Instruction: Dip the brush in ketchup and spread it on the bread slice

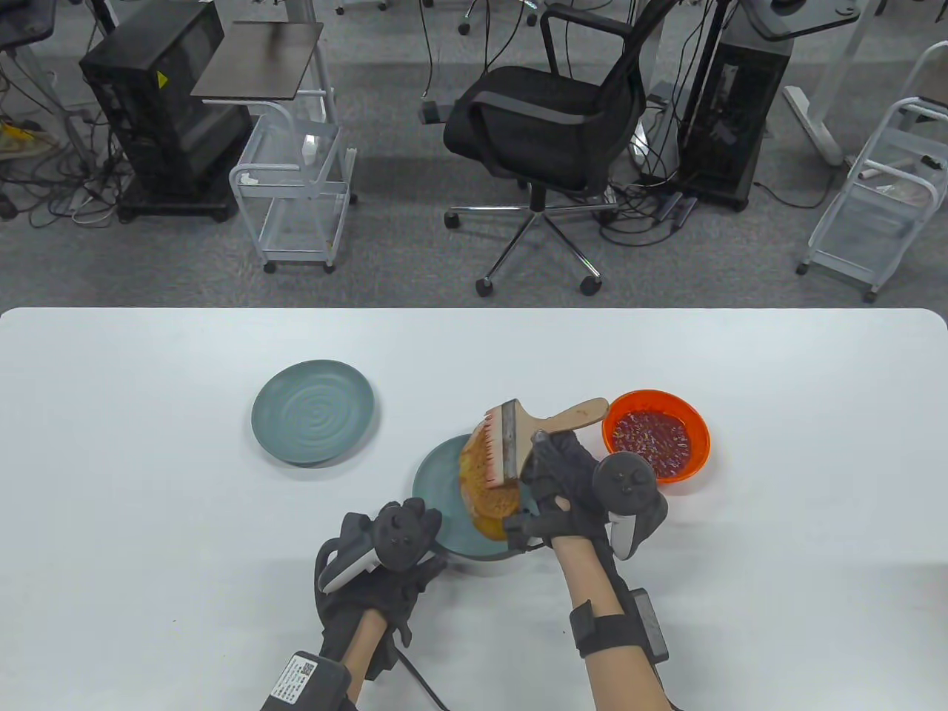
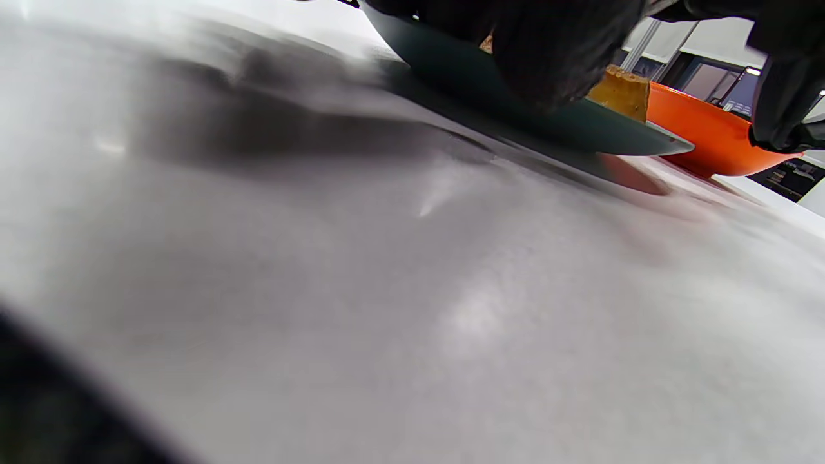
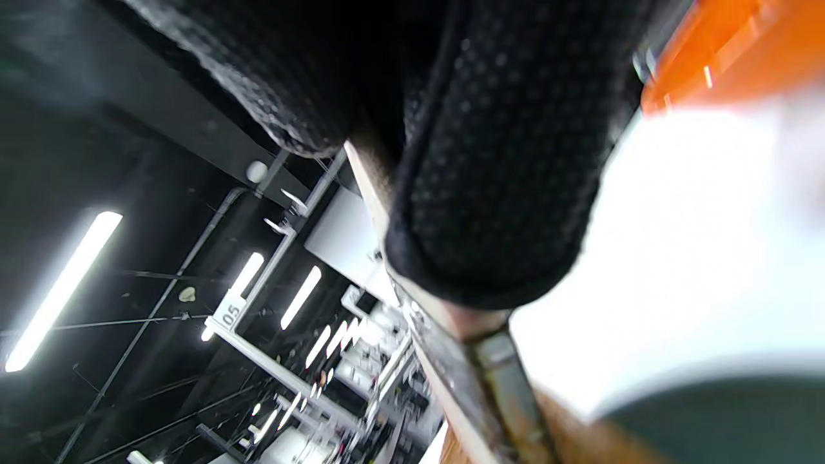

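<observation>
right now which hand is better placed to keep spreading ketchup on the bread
Right. The right hand grips the brush, bristles on the bread slice. The left hand rests at the plate rim, steadying it.

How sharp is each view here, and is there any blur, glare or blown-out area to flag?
Table view: sharp, evenly lit, soft shadows under the hands. Left wrist view: table blurred and close, with the teal plate casting a dark shadow. Right wrist view: tilted, table overexposed white, orange bowl smeared, glove fingers fairly sharp.

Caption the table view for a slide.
Right hand holds brush on bread slice; left hand steadies teal plate; ketchup bowl alongside.
</observation>
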Tool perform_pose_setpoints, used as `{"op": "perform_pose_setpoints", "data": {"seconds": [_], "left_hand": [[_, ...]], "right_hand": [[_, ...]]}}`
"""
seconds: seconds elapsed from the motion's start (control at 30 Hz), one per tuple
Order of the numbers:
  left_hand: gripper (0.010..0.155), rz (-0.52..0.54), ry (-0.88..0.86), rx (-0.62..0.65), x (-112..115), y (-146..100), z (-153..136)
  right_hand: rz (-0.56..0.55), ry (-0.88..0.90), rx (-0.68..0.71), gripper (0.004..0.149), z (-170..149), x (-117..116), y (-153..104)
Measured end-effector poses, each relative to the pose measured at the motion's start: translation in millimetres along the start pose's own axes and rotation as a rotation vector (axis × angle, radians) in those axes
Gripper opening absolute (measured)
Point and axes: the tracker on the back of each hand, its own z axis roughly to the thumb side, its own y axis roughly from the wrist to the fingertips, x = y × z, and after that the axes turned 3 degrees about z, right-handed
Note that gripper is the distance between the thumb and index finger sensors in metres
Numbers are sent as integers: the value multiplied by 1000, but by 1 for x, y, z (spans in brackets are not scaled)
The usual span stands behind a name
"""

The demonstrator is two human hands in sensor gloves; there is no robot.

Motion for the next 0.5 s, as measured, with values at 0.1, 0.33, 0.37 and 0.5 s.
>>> {"op": "perform_pose_setpoints", "data": {"seconds": [0.1, 0.33, 0.37, 0.5], "left_hand": [[64, -2, 1, 0, 1, -1, 0], [64, -5, -6, 1, 1, 0, 0], [64, -5, -8, 1, 1, 0, 0], [64, -5, -1, 0, 1, -1, 0]], "right_hand": [[-49, 19, -6, 47, 0, 11, 2], [90, 158, -135, 47, -5, -16, -6], [89, 146, -127, 47, -6, -17, -7], [19, 91, -85, 47, -7, -3, -1]]}}
